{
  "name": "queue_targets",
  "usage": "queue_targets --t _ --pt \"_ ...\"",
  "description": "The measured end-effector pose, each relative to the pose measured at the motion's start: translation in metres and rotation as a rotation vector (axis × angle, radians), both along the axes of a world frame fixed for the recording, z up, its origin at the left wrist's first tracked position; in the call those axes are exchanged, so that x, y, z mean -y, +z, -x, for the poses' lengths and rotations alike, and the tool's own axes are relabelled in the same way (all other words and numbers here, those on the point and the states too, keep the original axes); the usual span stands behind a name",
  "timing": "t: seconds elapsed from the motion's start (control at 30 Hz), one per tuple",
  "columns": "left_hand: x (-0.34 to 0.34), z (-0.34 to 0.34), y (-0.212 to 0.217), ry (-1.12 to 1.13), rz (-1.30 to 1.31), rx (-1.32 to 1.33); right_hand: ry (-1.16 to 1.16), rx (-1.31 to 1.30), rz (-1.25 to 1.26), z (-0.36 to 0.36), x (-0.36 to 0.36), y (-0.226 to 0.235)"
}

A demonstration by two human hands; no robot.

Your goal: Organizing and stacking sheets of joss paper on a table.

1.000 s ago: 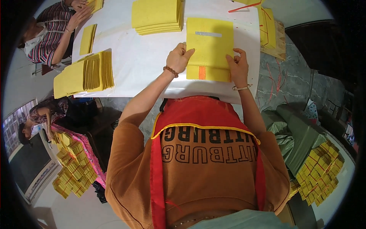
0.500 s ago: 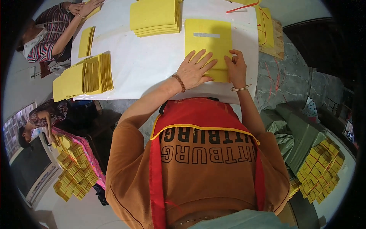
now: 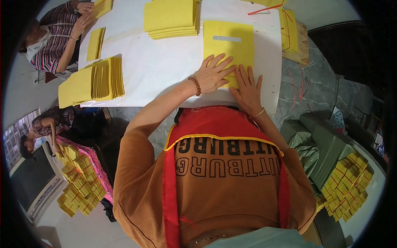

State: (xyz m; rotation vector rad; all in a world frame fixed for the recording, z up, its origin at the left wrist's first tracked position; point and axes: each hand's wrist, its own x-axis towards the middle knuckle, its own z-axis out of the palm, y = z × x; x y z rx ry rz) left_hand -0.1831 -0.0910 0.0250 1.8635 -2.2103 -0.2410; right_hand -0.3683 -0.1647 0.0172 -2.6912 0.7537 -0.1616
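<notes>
A yellow paper sheet with a silver-grey strip across its upper part lies near the right end of the white-topped table. Spread flat on the near part of the sheet is my left hand, with a beaded bracelet at its wrist. My right hand rests on the sheet's near right corner, its fingers stretched out and close to the left fingertips. Neither hand grips anything. Both hands cover most of the sheet's near edge, so I cannot tell whether it is one layer or folded.
A yellow paper stack stands at the far middle. Fanned yellow bundles sit at the left end beside a small pile. A co-worker's hands touch yellow paper at far left. Tied bundles lie on a wooden board at right.
My right hand has moved from the sheet's right edge, where its fingers were curled, to lie flat on the near right corner. The co-worker's near hand has drawn back toward their body.
</notes>
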Motion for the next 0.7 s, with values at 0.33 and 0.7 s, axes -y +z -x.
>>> queue_targets --t 0.33,0.7 --pt "0.024 0.015 0.001 0.142 0.288 0.279 -0.458 0.721 -0.988 -0.001 0.042 0.021" --pt "0.014 -0.128 0.09 0.366 0.664 0.163 -0.585 0.782 -0.955 -0.002 0.045 0.013"
